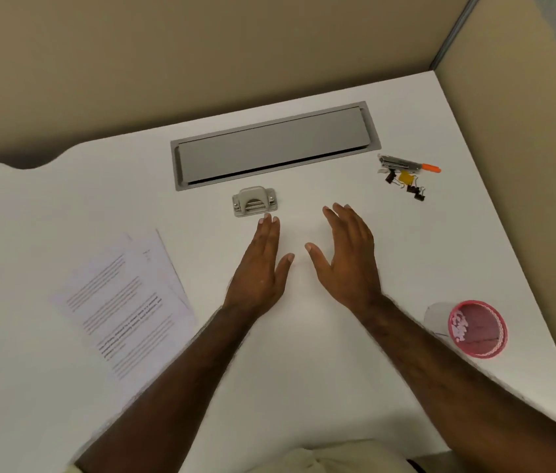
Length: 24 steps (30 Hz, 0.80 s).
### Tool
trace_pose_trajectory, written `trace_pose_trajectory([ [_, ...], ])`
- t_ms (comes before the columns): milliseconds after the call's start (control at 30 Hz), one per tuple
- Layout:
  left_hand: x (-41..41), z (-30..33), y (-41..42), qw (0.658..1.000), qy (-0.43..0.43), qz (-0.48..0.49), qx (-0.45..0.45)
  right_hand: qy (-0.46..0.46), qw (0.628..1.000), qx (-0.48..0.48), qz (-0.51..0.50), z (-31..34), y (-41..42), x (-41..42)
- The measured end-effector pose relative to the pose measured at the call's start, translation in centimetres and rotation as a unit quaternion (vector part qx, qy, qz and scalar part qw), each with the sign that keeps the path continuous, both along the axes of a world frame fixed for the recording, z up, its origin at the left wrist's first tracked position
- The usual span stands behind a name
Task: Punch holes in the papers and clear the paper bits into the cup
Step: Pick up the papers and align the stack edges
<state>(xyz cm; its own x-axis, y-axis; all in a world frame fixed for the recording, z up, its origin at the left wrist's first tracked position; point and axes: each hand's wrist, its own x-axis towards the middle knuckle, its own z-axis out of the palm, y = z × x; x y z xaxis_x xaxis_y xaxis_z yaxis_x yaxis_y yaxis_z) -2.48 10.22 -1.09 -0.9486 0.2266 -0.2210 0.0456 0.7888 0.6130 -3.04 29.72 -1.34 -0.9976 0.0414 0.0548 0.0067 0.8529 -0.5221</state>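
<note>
Hole punch [254, 201] on table [304, 370], just beyond left hand [259, 268] fingertips, likely within easy reach. Papers [123, 302] fanned loosely, well left of left hand. Pink cup [478, 329] near right forearm, white bits inside. Right hand [345, 257] beside left. Both hands flat, fingers straight, holding nothing. Clips [406, 182] beyond right hand.

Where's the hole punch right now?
In the head view the hole punch sits on the desk just beyond the left hand fingertips, in front of the grey cable hatch, apart from the papers.
</note>
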Motion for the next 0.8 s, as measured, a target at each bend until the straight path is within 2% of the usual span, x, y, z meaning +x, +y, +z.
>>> trace_pose_trajectory([
  [467,14.0,0.3,-21.7,0.988,0.002,0.141,-0.063,-0.007,0.996,-0.022,0.091,1.3,-15.2,8.4],
  [800,17.2,-1.2,-27.2,0.988,-0.04,0.107,-0.106,-0.103,0.988,-0.06,0.094,0.9,-22.9,11.8],
])
